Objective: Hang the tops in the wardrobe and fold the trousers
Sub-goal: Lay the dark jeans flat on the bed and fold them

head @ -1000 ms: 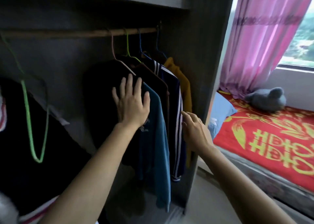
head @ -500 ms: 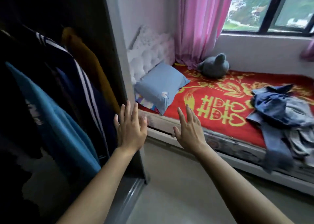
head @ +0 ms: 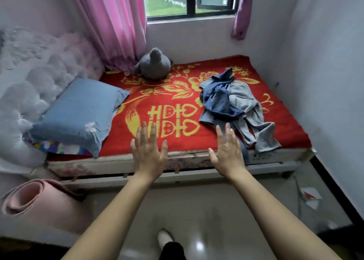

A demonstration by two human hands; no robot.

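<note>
Fingers of both hands are straight and spread apart, gripping nothing; the left hand and right hand hover palms down over the near edge of the red blanket. The heap of clothes, blue denim tangled over grey trousers, lies on the blanket's right half, just beyond the right hand. A blue pillow overlaps its left edge, a grey plush toy sits at its far side, and a rolled pink mat lies off its near left corner.
</note>
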